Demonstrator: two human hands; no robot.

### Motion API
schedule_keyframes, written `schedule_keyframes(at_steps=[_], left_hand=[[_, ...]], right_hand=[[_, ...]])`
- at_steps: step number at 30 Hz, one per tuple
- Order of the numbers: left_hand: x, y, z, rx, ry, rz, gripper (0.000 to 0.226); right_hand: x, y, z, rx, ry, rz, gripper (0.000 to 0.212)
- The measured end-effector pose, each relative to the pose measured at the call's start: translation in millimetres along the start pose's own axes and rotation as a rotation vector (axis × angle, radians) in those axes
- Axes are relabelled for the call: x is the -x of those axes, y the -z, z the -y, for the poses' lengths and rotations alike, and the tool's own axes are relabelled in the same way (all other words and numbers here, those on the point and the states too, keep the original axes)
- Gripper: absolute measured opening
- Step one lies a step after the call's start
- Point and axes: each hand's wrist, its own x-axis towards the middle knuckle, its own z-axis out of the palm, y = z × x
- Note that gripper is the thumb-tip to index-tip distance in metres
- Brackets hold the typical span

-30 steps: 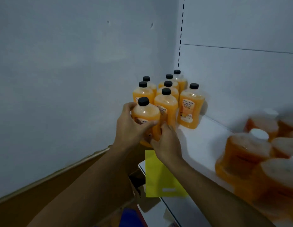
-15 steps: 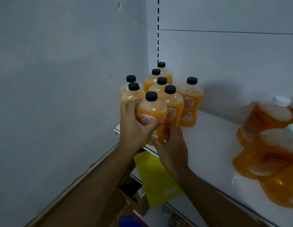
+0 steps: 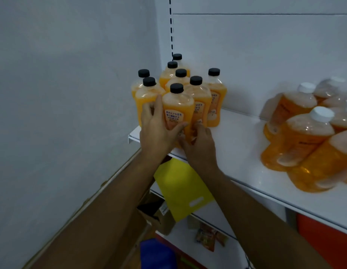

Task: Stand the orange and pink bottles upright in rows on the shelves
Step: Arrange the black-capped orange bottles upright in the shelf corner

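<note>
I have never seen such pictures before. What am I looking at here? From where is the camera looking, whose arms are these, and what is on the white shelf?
No machine is here. A person wears one camera on the head, so you look forward and down along their own two bare arms. The white shelf meets a grey wall at its left end. In that corner stand eight orange bottles with black caps, upright and close together. The left hand wraps around the front bottle, which stands near the shelf's front edge. The right hand touches the low part of that bottle and its neighbour. Further right lie wrapped packs of white-capped orange bottles, on their sides. Below hangs a yellow sheet.
</note>
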Motion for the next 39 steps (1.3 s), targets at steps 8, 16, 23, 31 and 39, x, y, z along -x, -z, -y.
schedule_keyframes(at_steps=[8, 16, 23, 31, 39], left_hand=[[64.7, 12.4, -16.5, -0.005, 0.094, -0.036, 0.072], [170.1, -3.3, -136.1, 0.025, -0.206, 0.142, 0.049], [273.1, -73.6, -298.6, 0.175, -0.362, 0.435, 0.058], [339.3, -153.2, -436.1, 0.305, -0.484, 0.644, 0.053], [355.8, -264.9, -544.4, 0.438, -0.637, 0.842, 0.059]], right_hand=[[25.2, 36.7, 2.4, 0.002, 0.013, 0.109, 0.06], [137.1, 177.2, -32.7, 0.109, 0.127, 0.057, 0.048], [244.4, 376.9, -98.7, 0.306, 0.011, -0.127, 0.045], [317.3, 543.4, -157.4, 0.539, -0.185, -0.312, 0.049], [326.0, 664.8, -233.2, 0.838, -0.353, -0.417, 0.056]])
